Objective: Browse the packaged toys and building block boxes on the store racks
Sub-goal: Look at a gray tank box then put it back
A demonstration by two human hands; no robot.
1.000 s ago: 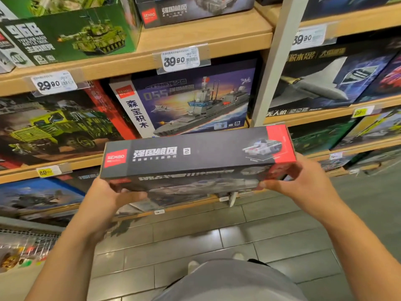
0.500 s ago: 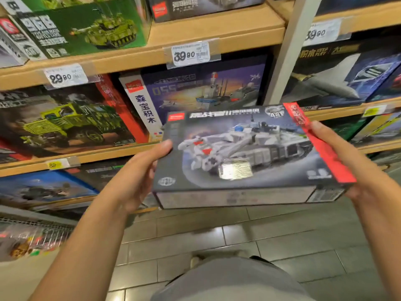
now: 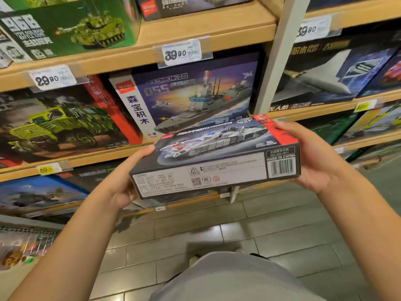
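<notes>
1. The person is mid-inspection: a grey tank block box [image 3: 217,155] is held flat in front of the shelves at about 1 o'clock from their body, its printed side panel with barcode facing them
2. The left hand [image 3: 125,181] curls round the box's left end; the right hand [image 3: 312,157] cups the right end, fingers wrapped behind
3. Behind it at 12 o'clock stands the warship box [image 3: 191,98]
4. Next likely calls for reshelving into the rack [image 3: 195,29] without knocking neighbours

Glossy printed cardboard box [image 3: 217,157]; pale wooden shelves [image 3: 206,25]; smooth floor tiles [image 3: 282,235].
</notes>
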